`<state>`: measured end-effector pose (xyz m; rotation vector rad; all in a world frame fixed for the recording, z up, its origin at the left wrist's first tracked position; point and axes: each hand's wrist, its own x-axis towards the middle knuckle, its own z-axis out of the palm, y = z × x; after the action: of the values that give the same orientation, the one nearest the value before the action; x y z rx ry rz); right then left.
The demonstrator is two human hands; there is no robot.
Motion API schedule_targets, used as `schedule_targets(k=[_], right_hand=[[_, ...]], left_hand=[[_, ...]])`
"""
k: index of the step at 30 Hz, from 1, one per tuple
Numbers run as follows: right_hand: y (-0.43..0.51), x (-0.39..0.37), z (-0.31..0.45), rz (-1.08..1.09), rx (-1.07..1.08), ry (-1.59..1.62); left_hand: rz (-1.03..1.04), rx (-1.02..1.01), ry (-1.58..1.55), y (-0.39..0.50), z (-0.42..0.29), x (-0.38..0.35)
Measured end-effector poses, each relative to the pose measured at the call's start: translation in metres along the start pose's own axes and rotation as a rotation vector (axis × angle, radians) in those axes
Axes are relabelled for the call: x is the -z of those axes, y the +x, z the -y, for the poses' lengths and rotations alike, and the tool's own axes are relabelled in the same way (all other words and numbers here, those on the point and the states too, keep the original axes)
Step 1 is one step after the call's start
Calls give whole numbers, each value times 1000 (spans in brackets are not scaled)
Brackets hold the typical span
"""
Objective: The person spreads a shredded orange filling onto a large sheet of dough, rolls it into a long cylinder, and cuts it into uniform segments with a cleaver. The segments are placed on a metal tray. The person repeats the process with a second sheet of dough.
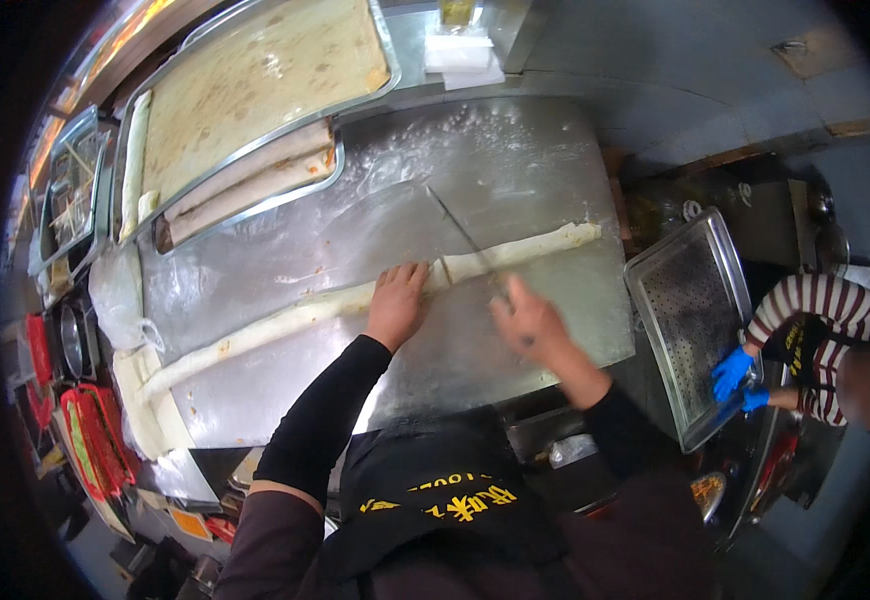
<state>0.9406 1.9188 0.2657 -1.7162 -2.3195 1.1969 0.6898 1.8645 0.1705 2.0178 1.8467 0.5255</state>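
A long filled dough roll (262, 322) stretches diagonally over the steel worktable (270, 401), with bits of orange filling showing through. My left hand (399, 304) lies over the roll, fingers close together, holding it from above. Just right of those fingers, a cut mark crosses the dough. My right hand (536, 322), slightly blurred, grips a knife by its handle. The long thin knife blade (459, 225) points up and left and passes over the right-hand stretch of dough (532, 246); whether it touches the dough I cannot tell.
Stacked metal trays at the back left include a large tray (255, 79) and one holding dough rolls (255, 180). Flour (472, 124) dusts the far tabletop. On the right, a co-worker's blue-gloved hand (733, 373) is at a perforated tray (679, 322). Red containers (97, 439) stand at left.
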Motion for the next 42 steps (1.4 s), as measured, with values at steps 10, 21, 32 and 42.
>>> schedule_targets(k=[10,21,32,42], right_hand=[[189,69,-72,-156,596,-670],[147,-38,-83,202,898,-430],[100,87,-138,-92,537,-417],[141,115,-176,232,543,-406]], left_hand=[[228,460,-687,-51,-36,-18],[318,1061,-1822,-20,-40,-62],[146,1087,-1709,11,-76,-66],[98,1038,-1637,7,-66,-71]])
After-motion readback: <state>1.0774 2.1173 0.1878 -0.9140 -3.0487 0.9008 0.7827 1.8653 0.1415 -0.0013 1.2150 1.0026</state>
